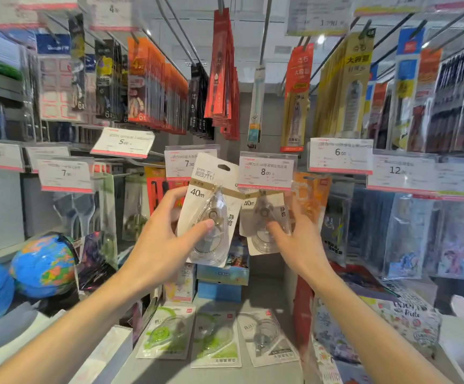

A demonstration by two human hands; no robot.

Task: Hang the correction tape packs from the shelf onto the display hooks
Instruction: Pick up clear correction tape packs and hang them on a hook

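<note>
Left hand (pixel 167 231) of ours grips a correction tape pack (pixel 211 209), thumb on the clear blister and fingers behind the card, tilted so its hang hole points up toward the 8.00 tag (pixel 265 171). Our right hand (pixel 298 239) pinches a second pack (pixel 264 220) at its lower edge; that pack's top is hidden behind the tag, so we cannot tell whether it already sits on the hook. The two packs are just beside each other, edges overlapping slightly.

Below, on the shelf (pixel 253 303), three more packs lie flat: two green ones (pixel 167 332) side by side and a grey one (pixel 266 335) to their right, all waiting their turn.

We judge these packs light, with a thin card that flexes easily and a smooth plastic blister that may slip under a fingertip. Holding low on the card, thumb on the bubble, seems best, since it leaves the hole free and lets us steer it onto the hook. The card around the hole is probably the weak spot; forcing it at an angle could tear it.
</note>
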